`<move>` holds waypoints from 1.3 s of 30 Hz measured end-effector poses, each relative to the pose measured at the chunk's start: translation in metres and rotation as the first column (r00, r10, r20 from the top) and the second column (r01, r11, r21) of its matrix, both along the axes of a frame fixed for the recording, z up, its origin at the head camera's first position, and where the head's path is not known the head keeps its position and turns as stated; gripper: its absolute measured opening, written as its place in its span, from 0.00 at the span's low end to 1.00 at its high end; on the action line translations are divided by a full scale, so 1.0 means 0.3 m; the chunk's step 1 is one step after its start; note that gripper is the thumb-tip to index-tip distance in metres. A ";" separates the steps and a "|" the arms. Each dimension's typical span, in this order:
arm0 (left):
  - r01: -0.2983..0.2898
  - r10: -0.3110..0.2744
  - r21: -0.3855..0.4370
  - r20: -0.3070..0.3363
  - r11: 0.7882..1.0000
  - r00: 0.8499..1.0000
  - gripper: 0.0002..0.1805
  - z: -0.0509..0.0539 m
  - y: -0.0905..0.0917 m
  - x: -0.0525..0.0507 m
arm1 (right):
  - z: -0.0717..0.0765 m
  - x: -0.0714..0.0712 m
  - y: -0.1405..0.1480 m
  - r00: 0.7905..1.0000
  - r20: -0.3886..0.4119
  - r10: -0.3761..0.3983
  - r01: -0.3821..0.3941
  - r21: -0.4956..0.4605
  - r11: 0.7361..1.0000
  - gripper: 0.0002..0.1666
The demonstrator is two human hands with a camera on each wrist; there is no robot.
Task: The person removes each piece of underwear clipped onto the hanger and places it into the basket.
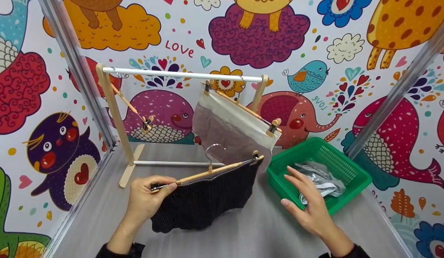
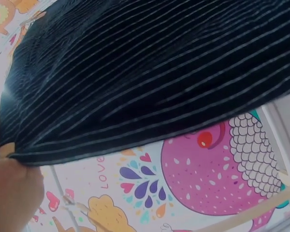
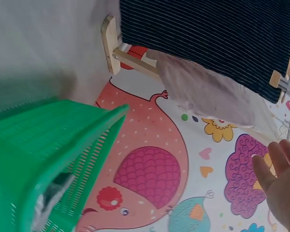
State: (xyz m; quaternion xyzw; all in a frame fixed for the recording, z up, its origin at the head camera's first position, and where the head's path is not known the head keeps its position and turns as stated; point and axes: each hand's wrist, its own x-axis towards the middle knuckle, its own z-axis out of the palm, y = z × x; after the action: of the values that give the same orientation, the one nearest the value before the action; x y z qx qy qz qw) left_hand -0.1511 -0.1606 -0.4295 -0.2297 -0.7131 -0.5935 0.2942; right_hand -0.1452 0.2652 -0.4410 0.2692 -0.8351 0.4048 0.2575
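Note:
My left hand (image 1: 148,199) pinches the left end of a wooden clip hanger (image 1: 196,175), from which a black pinstriped cloth (image 1: 207,197) hangs. A clip grips the cloth at the hanger's right end, and its metal hook points up. The left wrist view shows the striped cloth (image 2: 150,72) close up, with thumb and fingers (image 2: 14,193) at its corner. My right hand (image 1: 311,204) is in the air by the green basket's near side, fingers spread, holding nothing. In the right wrist view its fingers (image 3: 279,162) are apart below the hanger's clip (image 3: 282,83).
Behind stands a small rack with a white rail (image 1: 178,74). An empty clip hanger (image 1: 127,102) hangs at its left, and a hanger with a white and mauve cloth (image 1: 232,125) at its right. A green basket (image 1: 279,182) at the right holds grey and white cloth (image 1: 325,179).

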 end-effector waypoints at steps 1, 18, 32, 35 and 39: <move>0.014 -0.014 0.000 0.001 1.000 1.000 0.10 0.000 0.006 -0.001 | 0.001 -0.002 -0.002 1.000 -0.002 0.004 -0.004 0.007 1.000 0.43; 0.200 -0.200 0.002 -0.031 0.980 0.979 0.09 -0.001 0.095 -0.026 | 0.072 -0.056 -0.048 0.968 -0.199 0.153 -0.142 0.066 0.988 0.40; 0.265 -0.266 -0.035 -0.029 0.964 0.964 0.06 -0.004 0.137 -0.032 | 0.125 -0.069 -0.079 0.960 -0.231 0.157 -0.098 0.246 0.964 0.29; 0.281 -0.282 -0.035 -0.024 0.959 0.959 0.05 -0.006 0.141 -0.033 | 0.122 -0.075 -0.078 0.958 -0.250 0.141 -0.070 0.273 0.959 0.25; 0.306 -0.307 -0.041 -0.014 0.951 0.952 0.05 -0.005 0.149 -0.033 | 0.115 -0.086 -0.079 0.942 -0.292 0.165 -0.081 0.282 0.956 0.21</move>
State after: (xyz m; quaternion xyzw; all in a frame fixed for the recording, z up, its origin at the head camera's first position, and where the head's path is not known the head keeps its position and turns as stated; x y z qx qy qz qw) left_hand -0.1611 -0.1158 -0.4311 -0.3491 -0.6769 -0.6160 0.2012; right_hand -0.1709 0.2415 -0.4067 0.4139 -0.8119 0.2569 0.3218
